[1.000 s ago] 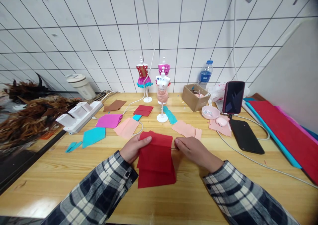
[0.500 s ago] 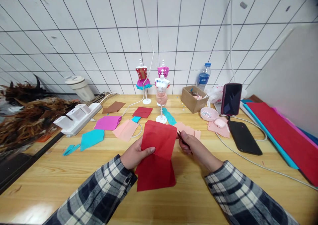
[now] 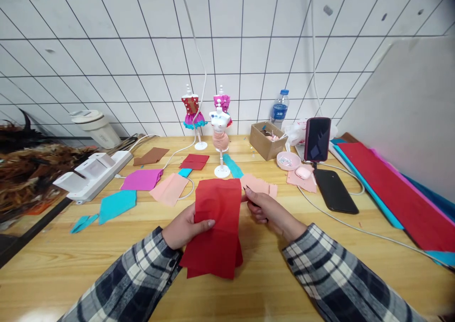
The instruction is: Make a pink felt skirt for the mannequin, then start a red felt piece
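My left hand (image 3: 187,227) pinches a red cloth piece (image 3: 217,217), thumb on the near face and fingers behind it. The cloth hangs upright in loose folds, its lower corners spread above the table. Just right of its upper edge, my right hand (image 3: 265,207) is closed around small dark scissors (image 3: 246,188). Only their tips show beyond the fingers; the rest is mostly hidden in the palm. Behind the cloth stands a small white dress form (image 3: 220,120) with a pink wrap round its lower half.
Cut fabric pieces lie around, among them a magenta piece (image 3: 141,179), a turquoise piece (image 3: 118,206) and a folded red piece (image 3: 194,161). At the back right are a cardboard box (image 3: 265,144), a pink dish (image 3: 288,161) and a phone (image 3: 317,139). A power strip (image 3: 95,177) sits left.
The whole view has shifted, so things appear further left. The red cloth has swung and its lower part hangs straighter. My right hand has turned, with less of the scissors showing.
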Tool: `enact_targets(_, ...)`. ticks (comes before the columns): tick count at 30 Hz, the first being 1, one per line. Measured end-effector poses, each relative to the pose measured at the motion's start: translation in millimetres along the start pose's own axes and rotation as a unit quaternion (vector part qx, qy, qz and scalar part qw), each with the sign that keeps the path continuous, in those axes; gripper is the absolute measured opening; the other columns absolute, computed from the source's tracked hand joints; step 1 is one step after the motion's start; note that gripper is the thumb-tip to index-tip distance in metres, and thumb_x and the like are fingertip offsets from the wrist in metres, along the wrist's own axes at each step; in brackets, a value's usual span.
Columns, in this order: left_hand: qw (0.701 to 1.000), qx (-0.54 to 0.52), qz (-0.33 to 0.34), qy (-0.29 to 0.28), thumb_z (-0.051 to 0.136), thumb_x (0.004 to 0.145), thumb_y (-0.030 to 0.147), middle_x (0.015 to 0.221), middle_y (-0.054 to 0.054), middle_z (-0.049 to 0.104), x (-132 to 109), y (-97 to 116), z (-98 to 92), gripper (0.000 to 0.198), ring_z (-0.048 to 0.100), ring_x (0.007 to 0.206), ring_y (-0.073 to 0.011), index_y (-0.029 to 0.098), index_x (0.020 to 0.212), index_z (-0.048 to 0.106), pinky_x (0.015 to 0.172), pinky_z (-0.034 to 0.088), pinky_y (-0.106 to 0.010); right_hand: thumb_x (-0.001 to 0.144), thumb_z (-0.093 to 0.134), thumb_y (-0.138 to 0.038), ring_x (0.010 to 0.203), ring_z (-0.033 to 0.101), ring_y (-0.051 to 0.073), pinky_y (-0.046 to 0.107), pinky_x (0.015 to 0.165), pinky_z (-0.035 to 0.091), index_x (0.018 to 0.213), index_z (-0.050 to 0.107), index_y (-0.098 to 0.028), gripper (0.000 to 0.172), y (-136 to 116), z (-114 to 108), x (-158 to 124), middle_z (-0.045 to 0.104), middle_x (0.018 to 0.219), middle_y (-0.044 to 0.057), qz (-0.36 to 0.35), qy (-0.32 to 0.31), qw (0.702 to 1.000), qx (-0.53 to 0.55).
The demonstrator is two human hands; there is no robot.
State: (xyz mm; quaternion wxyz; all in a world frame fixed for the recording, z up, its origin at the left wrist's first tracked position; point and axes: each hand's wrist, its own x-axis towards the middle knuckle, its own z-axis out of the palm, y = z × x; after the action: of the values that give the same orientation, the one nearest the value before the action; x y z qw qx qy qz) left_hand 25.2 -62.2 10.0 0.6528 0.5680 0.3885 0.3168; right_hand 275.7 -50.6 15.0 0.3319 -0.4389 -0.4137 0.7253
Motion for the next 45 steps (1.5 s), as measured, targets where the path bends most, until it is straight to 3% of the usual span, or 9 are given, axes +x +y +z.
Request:
enact_targets(4,0.997,0.051,0.015,-0.064,0.072,0.08,0.037,0.126,-0.011,0.065,-0.9,6.7,5.5,0.053,0.06,0.114,-0.0289,0.018,0.127,0.055,0.097,0.048,-0.042,0.063,0.081,-0.053,0.038,0.022,0.003,0.019,0.037,0.013,0.068,0.05,-0.019,0.047,7.4,9.1,4.8,0.033,0.045,-0.012,-0.075,0.073,0.992,0.07)
enact_targets(8,0.984,-0.012,0.007,-0.178,0.075,0.074,0.049,0.128,-0.012,0.064,-1.4,15.0,11.1,0.071,0.059,0.117,-0.0316,0.018,0.134,0.052,0.099,0.047,-0.042,0.061,0.084,-0.046,0.045,0.047,0.007,0.02,0.042,0.039,0.076,0.056,-0.02,0.042,-3.8,2.5,3.5,0.056,0.056,-0.007,-0.187,0.18,0.951,0.17)
enact_targets(12,0.961,0.022,-0.04,-0.273,0.081,0.068,0.036,0.113,-0.007,0.072,-7.1,21.1,19.2,0.055,0.065,0.105,-0.0289,0.017,0.118,0.067,0.091,0.051,-0.035,0.065,0.084,-0.041,0.057,0.059,0.01,0.023,0.057,0.052,0.081,0.056,-0.022,0.038,-21.7,-18.6,2.7,0.064,0.066,-0.006,-0.239,0.224,0.889,0.32)
enact_targets(15,0.965,0.02,-0.063,-0.253,0.076,0.075,0.028,0.1,-0.003,0.075,-12.2,21.7,20.6,0.029,0.069,0.092,-0.024,0.018,0.102,0.073,0.084,0.053,-0.031,0.069,0.081,-0.04,0.04,0.04,0.005,0.018,0.042,0.039,0.073,0.049,-0.022,0.038,-23.7,-29.4,5.9,0.045,0.048,-0.012,-0.22,0.225,0.89,0.328)
enact_targets(20,0.983,-0.146,-0.072,-0.087,0.077,0.074,0.021,0.098,-0.009,0.077,-10.8,16.5,3.0,0.031,0.071,0.091,-0.0248,0.015,0.104,0.072,0.085,0.055,-0.036,0.08,0.059,-0.065,0.037,0.015,0.006,0.019,0.037,0.012,0.089,0.053,-0.023,0.043,-15.9,-30.2,6.6,0.027,0.048,-0.013,-0.121,0.169,0.972,0.107)
enact_targets(26,0.962,-0.234,-0.111,0.084,0.081,0.067,0.014,0.093,-0.01,0.078,-2.8,13.0,-8.7,0.031,0.073,0.079,-0.0217,0.014,0.097,0.072,0.079,0.057,-0.034,0.093,0.03,-0.066,0.048,0.038,0.011,0.025,0.048,0.029,0.07,0.061,-0.018,0.062,-13.7,-18.8,-8.2,0.042,0.052,-0.003,-0.103,0.063,0.944,-0.309)
enact_targets(36,0.953,-0.24,-0.159,0.092,0.076,0.077,0.023,0.094,-0.012,0.077,2.7,5.0,4.9,0.033,0.074,0.082,-0.023,0.011,0.107,0.07,0.081,0.057,-0.034,0.099,0.024,-0.05,0.068,0.054,0.019,0.032,0.064,0.033,0.066,0.055,-0.02,0.055,-6.9,-5.6,-15.1,0.064,0.073,0.007,-0.077,0.031,0.805,-0.587)
enact_targets(40,0.952,-0.244,-0.151,0.105,0.074,0.078,0.022,0.094,-0.012,0.077,4.0,6.1,3.5,0.034,0.074,0.082,-0.0236,0.012,0.11,0.069,0.081,0.057,-0.034,0.1,0.02,-0.053,0.068,0.055,0.018,0.03,0.065,0.036,0.073,0.055,-0.02,0.055,-4.0,-3.2,-15.2,0.062,0.073,0.005,-0.107,-0.005,0.846,-0.522)
enact_targets(45,0.962,-0.251,-0.11,-0.011,0.073,0.079,0.024,0.113,-0.015,0.073,-2.8,6.7,-5.6,0.038,0.07,0.102,-0.0275,0.011,0.115,0.068,0.096,0.05,-0.037,0.099,0.024,-0.052,0.066,0.053,0.017,0.029,0.063,0.036,0.073,0.055,-0.021,0.051,0.1,-2.6,-13.6,0.06,0.071,0.003,-0.125,-0.006,0.849,-0.513)
